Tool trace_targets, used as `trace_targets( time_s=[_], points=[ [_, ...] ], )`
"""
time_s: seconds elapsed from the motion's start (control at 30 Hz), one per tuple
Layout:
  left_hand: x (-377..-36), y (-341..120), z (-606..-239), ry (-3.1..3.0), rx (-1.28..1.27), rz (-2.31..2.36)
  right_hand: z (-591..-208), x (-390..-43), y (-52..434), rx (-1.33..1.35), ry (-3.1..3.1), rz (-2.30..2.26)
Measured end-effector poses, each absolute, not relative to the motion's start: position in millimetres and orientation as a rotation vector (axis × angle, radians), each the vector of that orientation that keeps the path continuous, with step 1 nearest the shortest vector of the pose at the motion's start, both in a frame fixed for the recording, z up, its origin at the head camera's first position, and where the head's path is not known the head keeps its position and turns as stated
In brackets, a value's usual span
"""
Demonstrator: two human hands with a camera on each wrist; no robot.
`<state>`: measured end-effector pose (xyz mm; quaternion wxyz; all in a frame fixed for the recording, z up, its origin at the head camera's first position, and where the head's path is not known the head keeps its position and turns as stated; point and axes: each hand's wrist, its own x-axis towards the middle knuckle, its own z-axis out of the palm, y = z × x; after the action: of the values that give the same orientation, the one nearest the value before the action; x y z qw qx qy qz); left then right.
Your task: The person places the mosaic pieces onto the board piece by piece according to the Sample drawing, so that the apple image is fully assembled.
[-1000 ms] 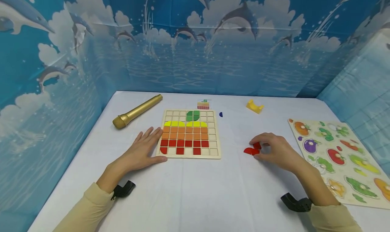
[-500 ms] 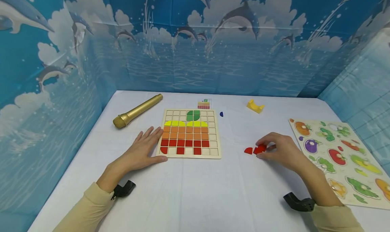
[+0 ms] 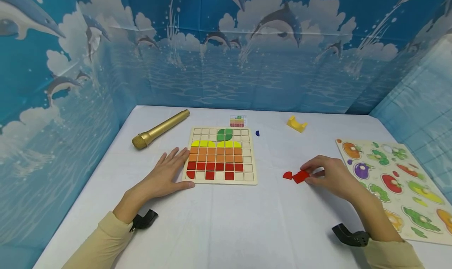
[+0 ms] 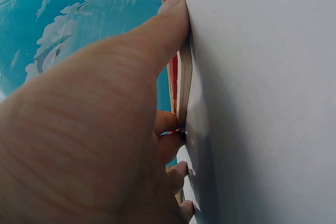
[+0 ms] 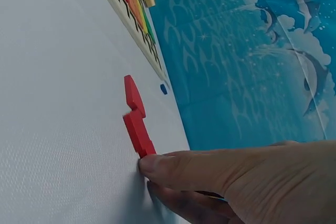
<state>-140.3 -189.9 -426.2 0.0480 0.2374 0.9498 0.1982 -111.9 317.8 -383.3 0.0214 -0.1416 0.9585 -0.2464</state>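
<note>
The wooden grid board (image 3: 249, 178) lies flat with green, yellow, orange and red pieces set in its squares. My left hand (image 3: 157, 180) rests at its left side, fingers spread and thumb along the near corner; in the left wrist view the thumb touches the board's edge (image 4: 184, 77). To the right of the board, my right hand (image 3: 330, 179) pinches a red block (image 5: 148, 148), mostly hidden by the fingertips. Against it lies a square red block (image 3: 299, 177). A quarter-round red block (image 3: 287, 175) sits just left of that one.
A gold microphone (image 3: 160, 128) lies left of the board. Behind the board is a small pattern card (image 3: 237, 121), with a dark blue piece (image 3: 257, 133) to its right. A yellow curved block (image 3: 296, 124) stands farther back. The vegetable puzzle board (image 3: 385, 171) lies under the right forearm's side.
My right hand has shifted slightly right and the red blocks have spread apart, the quarter-round one now separate on the cloth. My left hand stays in place.
</note>
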Motion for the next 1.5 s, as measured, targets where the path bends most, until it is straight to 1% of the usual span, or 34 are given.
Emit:
trace_targets(
  time_s=[0.27,0.5,0.67,0.83,1.03,1.27,1.5],
  points=[
    [-139,-188,-425,2.895,0.728,0.608,-385,-113,320,-0.364,3.006,-0.714],
    [-139,-187,-427,2.890,0.727,0.605,-383,-113,321,-0.472,3.104,-0.670],
    [-139,-186,-427,2.887,0.737,0.610,-378,-113,310,-0.564,3.110,-0.707],
    [-138,-187,-426,2.890,0.735,0.610,-373,-119,280,-0.662,3.037,-0.740],
    [-137,-189,-426,2.897,0.725,0.606,-371,-134,228,-0.779,2.942,-0.727],
    [-137,-190,-426,2.904,0.731,0.605,-370,-139,169,-0.948,2.864,-0.762],
    [-137,-190,-426,2.907,0.733,0.602,-379,-143,129,-0.984,2.867,-0.768]
  ],
)
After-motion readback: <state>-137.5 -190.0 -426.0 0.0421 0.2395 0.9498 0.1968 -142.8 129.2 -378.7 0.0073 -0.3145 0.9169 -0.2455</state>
